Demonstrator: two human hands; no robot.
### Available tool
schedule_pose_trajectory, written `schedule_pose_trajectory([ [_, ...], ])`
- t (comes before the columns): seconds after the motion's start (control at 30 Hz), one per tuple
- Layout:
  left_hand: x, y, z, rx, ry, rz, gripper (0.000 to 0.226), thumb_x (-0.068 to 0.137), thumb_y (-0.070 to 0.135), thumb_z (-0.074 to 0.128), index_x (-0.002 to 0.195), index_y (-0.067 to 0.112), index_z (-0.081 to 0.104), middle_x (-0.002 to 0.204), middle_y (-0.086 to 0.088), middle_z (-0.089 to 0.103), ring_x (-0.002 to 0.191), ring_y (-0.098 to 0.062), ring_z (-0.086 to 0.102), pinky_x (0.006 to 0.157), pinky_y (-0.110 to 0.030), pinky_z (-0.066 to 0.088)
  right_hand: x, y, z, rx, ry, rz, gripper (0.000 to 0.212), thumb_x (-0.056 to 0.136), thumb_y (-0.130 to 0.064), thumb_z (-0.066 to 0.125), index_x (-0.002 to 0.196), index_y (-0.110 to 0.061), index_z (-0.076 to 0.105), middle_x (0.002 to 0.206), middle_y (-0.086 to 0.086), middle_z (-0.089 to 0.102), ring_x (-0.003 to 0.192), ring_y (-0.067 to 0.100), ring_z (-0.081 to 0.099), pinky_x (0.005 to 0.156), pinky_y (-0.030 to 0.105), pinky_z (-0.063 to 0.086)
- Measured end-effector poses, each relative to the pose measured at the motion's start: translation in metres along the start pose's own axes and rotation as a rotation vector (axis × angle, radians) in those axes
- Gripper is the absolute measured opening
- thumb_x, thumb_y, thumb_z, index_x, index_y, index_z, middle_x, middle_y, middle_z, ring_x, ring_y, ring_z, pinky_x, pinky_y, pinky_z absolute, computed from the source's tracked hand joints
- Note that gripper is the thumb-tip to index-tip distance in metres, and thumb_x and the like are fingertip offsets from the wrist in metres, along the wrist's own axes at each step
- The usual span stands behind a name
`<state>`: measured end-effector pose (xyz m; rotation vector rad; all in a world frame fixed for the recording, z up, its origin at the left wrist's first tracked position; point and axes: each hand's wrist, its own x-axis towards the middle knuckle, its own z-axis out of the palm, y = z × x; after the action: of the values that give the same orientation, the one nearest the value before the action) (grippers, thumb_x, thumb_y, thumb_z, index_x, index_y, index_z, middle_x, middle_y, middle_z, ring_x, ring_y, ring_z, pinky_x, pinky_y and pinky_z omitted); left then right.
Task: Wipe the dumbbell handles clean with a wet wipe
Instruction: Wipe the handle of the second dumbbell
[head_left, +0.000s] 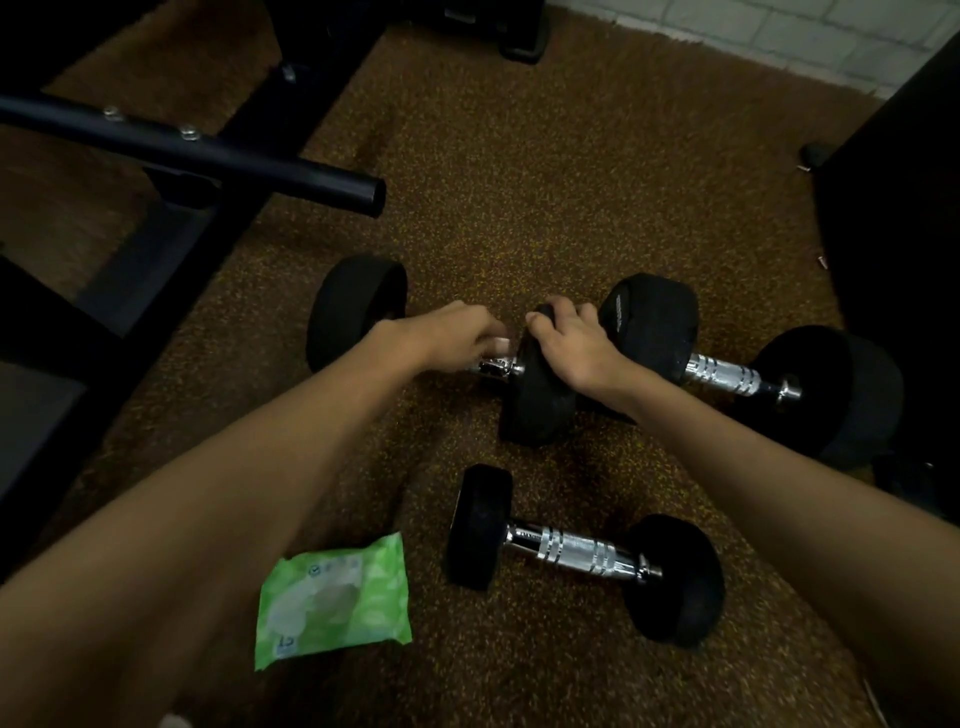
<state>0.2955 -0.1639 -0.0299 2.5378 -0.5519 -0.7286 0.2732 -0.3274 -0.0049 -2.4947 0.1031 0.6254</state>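
On the floor (519, 182), nearest, lie a green wipe pack (332, 592) and a small dumbbell (576, 553). Beyond them the left hand (452, 332) curls over the middle dumbbell's (535, 410) handle (493, 366), pressing a white wipe (501, 343) on it, while the right hand (566, 343) grips its right head. A third dumbbell (727, 374) lies just behind.

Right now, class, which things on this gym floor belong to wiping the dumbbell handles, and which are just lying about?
Job in hand: left hand holding white wipe on the handle of the far dumbbell; right hand gripping its head; near dumbbell; right dumbbell; green wipe pack.
Lying about: black frame tube; small metal bit.
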Motion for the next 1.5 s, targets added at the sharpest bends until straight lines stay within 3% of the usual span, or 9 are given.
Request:
schedule_pose_trajectory([
  [0.07, -0.009, -0.008, -0.004, 0.016, 0.025, -0.010, 0.023, 0.098, 0.032, 0.045, 0.076, 0.034, 0.054, 0.078, 0.007, 0.054, 0.086, -0.017, 0.056, 0.082, -0.036, 0.046, -0.001, 0.000, 0.000, -0.002, 0.002, 0.001, 0.056, 0.098, -0.047, 0.030, 0.146, -0.018, 0.025, 0.144, 0.018, 0.026, 0.134, 0.041, 0.027, 0.111, 0.043, 0.022],
  [0.2, -0.010, -0.010, -0.005, 0.098, 0.105, -0.120, 0.025, 0.098, 0.032, 0.045, 0.108, 0.022, 0.065, 0.103, -0.011, 0.060, 0.096, -0.028, 0.058, 0.084, -0.043, 0.049, -0.001, -0.001, -0.001, 0.001, -0.003, 0.001, 0.056, 0.099, -0.047, 0.030, 0.146, -0.017, 0.024, 0.144, 0.018, 0.026, 0.135, 0.041, 0.027, 0.111, 0.043, 0.021],
  [0.37, 0.003, 0.007, 0.015, 0.082, 0.159, -0.152, 0.026, 0.096, 0.024, 0.047, 0.118, 0.016, 0.059, 0.116, -0.018, 0.055, 0.111, -0.037, 0.053, 0.090, -0.042, 0.045, 0.001, 0.000, 0.000, 0.013, 0.000, 0.002, 0.056, 0.098, -0.048, 0.030, 0.146, -0.018, 0.026, 0.143, 0.018, 0.027, 0.134, 0.040, 0.028, 0.110, 0.044, 0.023],
  [0.57, -0.024, -0.001, 0.018, -0.021, 0.268, 0.044, 0.019, 0.096, 0.015, 0.048, 0.107, 0.016, 0.064, 0.096, -0.010, 0.065, 0.094, -0.025, 0.061, 0.078, -0.036, 0.049, 0.001, 0.001, 0.001, 0.027, -0.004, -0.006, 0.057, 0.098, -0.048, 0.030, 0.146, -0.018, 0.025, 0.144, 0.018, 0.026, 0.134, 0.041, 0.028, 0.110, 0.043, 0.023],
  [0.77, -0.020, 0.003, 0.015, 0.026, 0.272, -0.021, 0.014, 0.097, 0.024, 0.048, 0.091, 0.016, 0.058, 0.095, -0.010, 0.064, 0.090, -0.026, 0.061, 0.070, -0.034, 0.046, 0.000, 0.002, 0.001, 0.034, -0.002, -0.012, 0.057, 0.098, -0.046, 0.031, 0.147, -0.018, 0.024, 0.144, 0.018, 0.025, 0.135, 0.041, 0.026, 0.110, 0.044, 0.022],
  [1.03, -0.011, 0.017, 0.018, -0.140, 0.354, -0.054, 0.014, 0.096, 0.015, 0.050, 0.098, 0.015, 0.064, 0.099, -0.009, 0.067, 0.101, -0.024, 0.062, 0.079, -0.030, 0.047, 0.000, 0.001, 0.001, 0.047, 0.009, -0.011, 0.057, 0.098, -0.046, 0.031, 0.147, -0.019, 0.024, 0.146, 0.018, 0.024, 0.135, 0.040, 0.027, 0.110, 0.044, 0.023],
  [1.13, -0.018, 0.021, 0.020, -0.066, 0.304, 0.014, 0.017, 0.095, 0.019, 0.050, 0.105, 0.022, 0.063, 0.100, -0.008, 0.067, 0.101, -0.028, 0.062, 0.083, -0.043, 0.051, 0.000, 0.002, 0.001, 0.055, 0.011, -0.013, 0.057, 0.098, -0.047, 0.031, 0.147, -0.019, 0.024, 0.146, 0.017, 0.024, 0.135, 0.040, 0.027, 0.111, 0.045, 0.024],
  [1.3, -0.028, 0.017, 0.012, 0.142, 0.288, -0.038, 0.018, 0.097, 0.015, 0.045, 0.105, 0.015, 0.061, 0.098, -0.013, 0.064, 0.097, -0.031, 0.061, 0.080, -0.041, 0.049, -0.001, 0.002, 0.000, 0.054, 0.009, -0.014, 0.057, 0.098, -0.047, 0.031, 0.147, -0.018, 0.024, 0.146, 0.018, 0.024, 0.135, 0.041, 0.026, 0.109, 0.044, 0.024],
  [1.5, -0.003, 0.022, 0.018, 0.056, 0.233, -0.135, 0.024, 0.095, 0.025, 0.047, 0.112, 0.017, 0.063, 0.109, -0.019, 0.062, 0.106, -0.038, 0.057, 0.087, -0.041, 0.048, 0.000, 0.002, -0.001, 0.067, 0.009, -0.021, 0.055, 0.098, -0.046, 0.031, 0.143, -0.016, 0.029, 0.142, 0.019, 0.028, 0.132, 0.041, 0.029, 0.108, 0.044, 0.025],
])
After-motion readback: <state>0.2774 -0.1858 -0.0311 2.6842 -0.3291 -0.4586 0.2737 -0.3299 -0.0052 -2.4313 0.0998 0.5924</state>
